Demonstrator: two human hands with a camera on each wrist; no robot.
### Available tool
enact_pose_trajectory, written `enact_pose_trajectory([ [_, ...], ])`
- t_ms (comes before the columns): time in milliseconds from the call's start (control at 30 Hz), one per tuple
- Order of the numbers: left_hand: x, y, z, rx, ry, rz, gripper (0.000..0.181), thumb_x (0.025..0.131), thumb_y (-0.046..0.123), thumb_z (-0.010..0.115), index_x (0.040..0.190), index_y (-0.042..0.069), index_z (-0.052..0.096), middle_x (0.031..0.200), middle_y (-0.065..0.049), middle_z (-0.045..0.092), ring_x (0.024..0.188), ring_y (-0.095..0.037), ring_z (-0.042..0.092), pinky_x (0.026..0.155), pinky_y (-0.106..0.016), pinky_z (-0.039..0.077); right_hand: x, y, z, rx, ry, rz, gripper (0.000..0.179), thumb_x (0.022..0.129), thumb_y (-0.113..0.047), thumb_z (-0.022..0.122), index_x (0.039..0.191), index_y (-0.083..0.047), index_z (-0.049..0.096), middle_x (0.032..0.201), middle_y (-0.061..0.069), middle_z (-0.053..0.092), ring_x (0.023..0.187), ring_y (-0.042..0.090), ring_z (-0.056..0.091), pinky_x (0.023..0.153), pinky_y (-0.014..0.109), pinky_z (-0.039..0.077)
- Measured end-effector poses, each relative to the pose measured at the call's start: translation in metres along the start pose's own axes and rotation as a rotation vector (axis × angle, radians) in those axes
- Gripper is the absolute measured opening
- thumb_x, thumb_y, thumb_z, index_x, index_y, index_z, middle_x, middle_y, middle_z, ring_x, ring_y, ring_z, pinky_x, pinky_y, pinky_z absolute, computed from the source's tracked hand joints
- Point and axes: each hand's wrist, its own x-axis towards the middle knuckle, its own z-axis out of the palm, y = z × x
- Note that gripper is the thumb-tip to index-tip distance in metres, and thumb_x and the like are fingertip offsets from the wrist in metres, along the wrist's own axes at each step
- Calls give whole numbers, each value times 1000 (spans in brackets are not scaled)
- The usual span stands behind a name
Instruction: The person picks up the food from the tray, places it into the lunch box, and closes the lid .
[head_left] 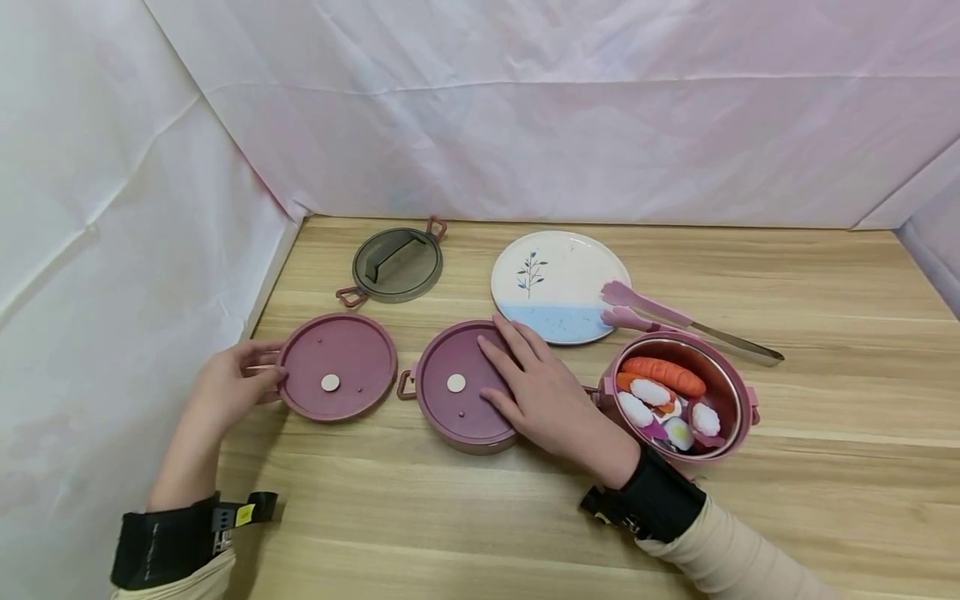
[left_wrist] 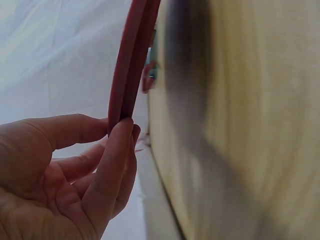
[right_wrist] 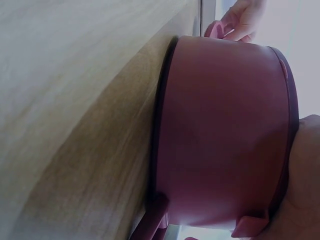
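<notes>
My left hand [head_left: 240, 385] pinches the rim of a round dark-pink lid [head_left: 341, 358] between thumb and fingers. In the left wrist view the lid [left_wrist: 131, 60] appears edge-on, held above the table. My right hand [head_left: 543, 392] rests on top of a lidded dark-pink container [head_left: 457, 417], its fingers extended and spread over the lid. That container's side wall [right_wrist: 225, 135] fills much of the right wrist view. Just right of this hand stands an uncovered dark-pink pot [head_left: 738, 433] with toy food inside, including an orange carrot-like piece [head_left: 663, 375] and white-topped pieces.
Behind the lids lies a dark translucent lid [head_left: 397, 265] with a bar handle and side loops. A white-and-blue plate [head_left: 562, 283] is at the back middle. Pink-tipped tongs [head_left: 693, 323] lie between plate and pot. White cloth [head_left: 525, 125] hangs along the back and left.
</notes>
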Motion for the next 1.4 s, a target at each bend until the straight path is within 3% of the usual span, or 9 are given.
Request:
enact_pose_trajectory([
  [400,-9,27,-8,-46,28,104,45,102,10,54,141,-10,45,130,-34,55,83,17,56,69,-18,59,0,0,1,0,20,-12,63,99,-44,56,152,-11,42,167,11,21,150,34,27,122,46,30],
  [700,-11,59,-1,-92,33,189,43,100,7,57,141,-5,49,128,-31,60,84,13,61,70,-18,59,0,0,-1,14,-26,11,66,100,-47,54,155,-15,36,169,6,14,153,32,22,124,44,27],
  [933,-13,83,6,-120,-7,242,42,98,4,59,139,-4,52,126,-29,62,85,10,62,70,-20,60,-1,1,-5,59,-48,32,70,99,-49,55,157,-16,32,168,7,15,154,31,20,124,45,27],
  [1067,-13,97,13,-121,-21,265,41,97,2,60,137,-4,54,125,-28,63,85,9,63,70,-22,61,-5,2,-14,121,-1,33,70,99,-48,56,157,-17,32,167,7,22,152,27,26,122,46,30],
  [1267,-13,110,22,-114,-32,284,40,96,2,61,136,-1,56,125,-26,64,87,6,62,70,-23,61,-11,4,-38,237,161,68,57,103,-36,53,155,-18,38,163,3,33,148,24,36,119,47,35],
  [1400,-13,116,29,-121,-45,287,40,96,2,61,136,0,57,125,-25,64,93,-4,64,70,-23,61,-11,5,-56,306,235,81,51,104,-29,52,153,-18,41,161,3,37,147,23,38,115,49,39],
])
